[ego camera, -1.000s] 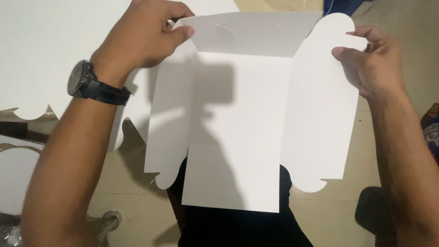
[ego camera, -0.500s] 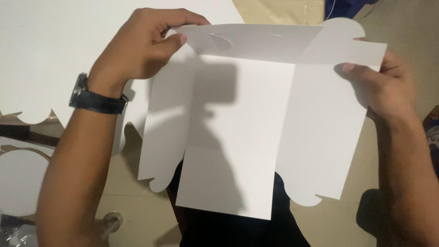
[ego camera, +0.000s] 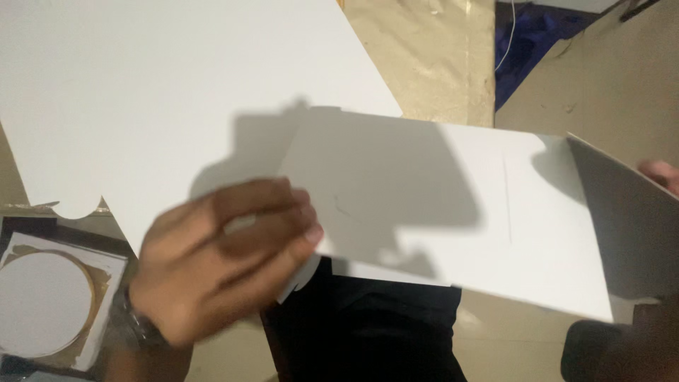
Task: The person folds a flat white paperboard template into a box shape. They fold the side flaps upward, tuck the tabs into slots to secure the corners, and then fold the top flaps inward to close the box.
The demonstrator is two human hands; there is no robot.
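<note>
The left hand (ego camera: 226,258), motion-blurred, lay low and left in the view, a dark watch (ego camera: 134,322) on its wrist. Its fingers (ego camera: 283,219) were stretched out nearly flat, pointing right, with the tips pressed on the near left edge of a white die-cut card sheet (ego camera: 438,212); the grip looked loose and open rather than closed around the card, though the blur kept the thumb's place unclear. The sheet spread from those fingertips to the right and away, tilted, with a small scalloped tab (ego camera: 300,279) showing just under the fingers at its near left corner. The hand's shadow fell across the middle of the sheet.

At the far right, a side flap (ego camera: 629,226) of the sheet stood folded up, its grey shaded face toward the camera. Only a fingertip or two of the right hand (ego camera: 661,173) showed past the flap's upper edge, touching it; how far that grip was closed could not be told.

Behind the held sheet, a larger flat white card (ego camera: 141,92) covered the upper left. At the lower left lay a square card with a gold ring around a white disc (ego camera: 49,304). Below the sheet, dark trousers (ego camera: 361,332) showed, over a pale tan floor (ego camera: 438,56), with blue fabric (ego camera: 530,42) at the far upper right.
</note>
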